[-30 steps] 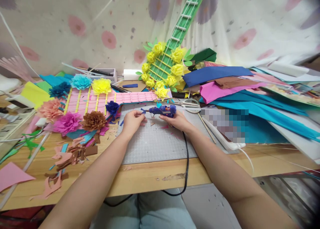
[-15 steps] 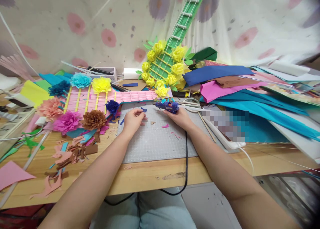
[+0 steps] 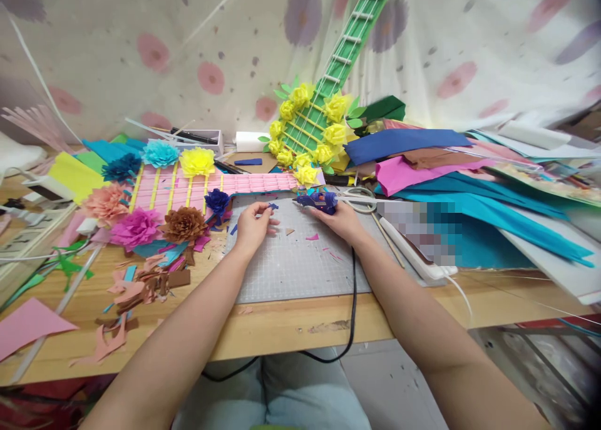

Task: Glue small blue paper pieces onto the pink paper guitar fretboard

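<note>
My left hand (image 3: 254, 225) pinches a small dark blue piece of paper (image 3: 273, 206) between thumb and fingertips, above the grey cutting mat (image 3: 300, 273). My right hand (image 3: 345, 222) is wrapped round a blue glue gun (image 3: 319, 201), its nozzle pointing left toward the paper, a short gap apart. A black cord (image 3: 353, 305) hangs from the glue gun over the table's front edge. Left of my hands lies a pink paper guitar (image 3: 263, 181) bordered by paper flowers, among them a dark blue one (image 3: 217, 203) and a brown one (image 3: 183, 224).
A green paper guitar (image 3: 345, 51) with yellow flowers leans against the curtain. Sheets of coloured paper (image 3: 422, 143) are piled at the right, beside scissors (image 3: 359, 198) and a white power strip (image 3: 413, 255). Paper scraps (image 3: 136, 286) litter the wooden table (image 3: 282, 333) on the left.
The camera view has shifted slightly, so the scene sits a little to the right at the left side. The blue paper in my left hand has turned a little; both hands keep their holds.
</note>
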Tool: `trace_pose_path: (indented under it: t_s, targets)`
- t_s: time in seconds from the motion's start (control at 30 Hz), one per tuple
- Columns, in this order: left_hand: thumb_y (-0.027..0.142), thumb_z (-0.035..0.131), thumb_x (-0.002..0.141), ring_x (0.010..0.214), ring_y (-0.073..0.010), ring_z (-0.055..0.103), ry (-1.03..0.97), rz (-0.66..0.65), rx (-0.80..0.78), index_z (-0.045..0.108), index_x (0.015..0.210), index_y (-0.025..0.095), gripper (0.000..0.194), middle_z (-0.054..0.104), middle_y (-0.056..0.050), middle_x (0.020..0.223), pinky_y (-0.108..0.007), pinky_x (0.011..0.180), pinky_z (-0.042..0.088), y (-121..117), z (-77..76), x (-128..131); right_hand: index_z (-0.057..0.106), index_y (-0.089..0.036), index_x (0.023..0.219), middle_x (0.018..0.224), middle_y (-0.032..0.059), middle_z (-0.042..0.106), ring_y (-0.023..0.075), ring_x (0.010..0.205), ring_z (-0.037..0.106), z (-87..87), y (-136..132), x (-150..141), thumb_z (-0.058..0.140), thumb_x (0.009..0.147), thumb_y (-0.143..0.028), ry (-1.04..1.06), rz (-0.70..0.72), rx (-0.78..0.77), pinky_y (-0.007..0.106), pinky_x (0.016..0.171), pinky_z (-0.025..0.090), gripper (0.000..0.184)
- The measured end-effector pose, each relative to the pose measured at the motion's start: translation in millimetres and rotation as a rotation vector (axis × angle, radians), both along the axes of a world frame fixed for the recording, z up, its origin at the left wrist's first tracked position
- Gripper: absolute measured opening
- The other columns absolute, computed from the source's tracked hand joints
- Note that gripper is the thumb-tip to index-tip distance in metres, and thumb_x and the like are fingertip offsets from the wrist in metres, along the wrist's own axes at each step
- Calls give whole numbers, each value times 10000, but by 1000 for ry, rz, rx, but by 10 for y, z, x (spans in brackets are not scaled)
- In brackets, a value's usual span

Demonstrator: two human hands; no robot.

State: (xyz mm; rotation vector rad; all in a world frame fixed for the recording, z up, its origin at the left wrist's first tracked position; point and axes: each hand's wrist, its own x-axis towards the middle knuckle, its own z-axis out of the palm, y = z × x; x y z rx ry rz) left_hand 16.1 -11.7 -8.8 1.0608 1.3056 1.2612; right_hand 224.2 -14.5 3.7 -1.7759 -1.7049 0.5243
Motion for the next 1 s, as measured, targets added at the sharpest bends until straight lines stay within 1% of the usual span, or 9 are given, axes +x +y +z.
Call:
trace_pose_path:
  t_s: [0.17, 0.3, 0.5, 0.6, 0.67, 0.73, 0.83, 0.9, 1.0]
  targets:
    - [275, 628, 728, 499, -84, 608, -27, 2, 14, 551, 842, 150, 187, 563, 17, 740, -190, 400, 493, -2, -13, -14, 678, -160, 931, 898, 108, 694, 246, 818, 632, 35, -31, 22, 603, 692, -601, 15, 14, -36, 347, 712, 465, 507]
    - [257, 619, 730, 501, -86, 605, -49, 1, 28, 544, 856, 143, 186, 554, 17, 729, -196, 394, 500, -2, -27, -29, 655, -183, 969, 928, 90, 681, 238, 849, 621, 165, -82, 114, 593, 705, -603, -110, 123, -56, 332, 724, 452, 499]
    - [273, 643, 713, 502, -83, 601, -65, 22, 3, 546, 846, 141, 211, 558, 20, 723, -193, 391, 496, -19, -10, -33, 606, -189, 983, 927, 101, 649, 238, 773, 604, 467, -261, 462, 664, 597, -626, -374, 15, -310, 318, 633, 434, 586]
    - [277, 646, 713, 496, -74, 592, -78, 28, 1, 551, 841, 140, 210, 561, 18, 722, -186, 394, 495, -23, -1, -30, 606, -222, 982, 840, 48, 644, 195, 715, 592, 556, -251, 666, 656, 642, -548, -386, 116, -393, 285, 605, 423, 473]
    - [263, 643, 717, 495, -72, 588, -88, 29, -6, 552, 842, 136, 200, 559, 17, 717, -180, 390, 492, -21, 3, -27, 591, -222, 1057, 778, 23, 630, 169, 668, 578, 604, -168, 745, 641, 685, -419, -417, 148, -401, 261, 589, 409, 424]
    - [245, 640, 719, 493, -81, 590, -101, 36, -12, 550, 843, 132, 190, 555, 14, 710, -186, 378, 491, -20, 8, -26, 512, -218, 1213, 781, 19, 626, 156, 652, 573, 653, -31, 743, 586, 726, -312, -442, 153, -308, 245, 584, 400, 501]
    - [218, 632, 722, 488, -92, 591, -115, 47, -24, 550, 837, 130, 167, 553, 10, 703, -201, 361, 491, -27, 25, -28, 306, -211, 1399, 780, 33, 630, 159, 642, 576, 724, 249, 611, 483, 766, -204, -491, 200, -138, 231, 562, 379, 657]
    - [212, 634, 719, 489, -91, 590, -120, 44, -31, 552, 827, 130, 158, 554, 12, 696, -199, 362, 492, -35, 37, -33, 237, -187, 1436, 797, 60, 645, 172, 653, 585, 759, 458, 496, 455, 759, -160, -575, 223, -85, 231, 549, 359, 712]
    - [231, 659, 700, 488, -90, 589, -140, 37, -39, 549, 827, 135, 194, 549, 21, 673, -195, 364, 490, -41, 44, -42, 224, -190, 1448, 959, 115, 662, 199, 724, 605, 783, 731, 371, 458, 752, -157, -717, 215, -70, 246, 565, 353, 735]
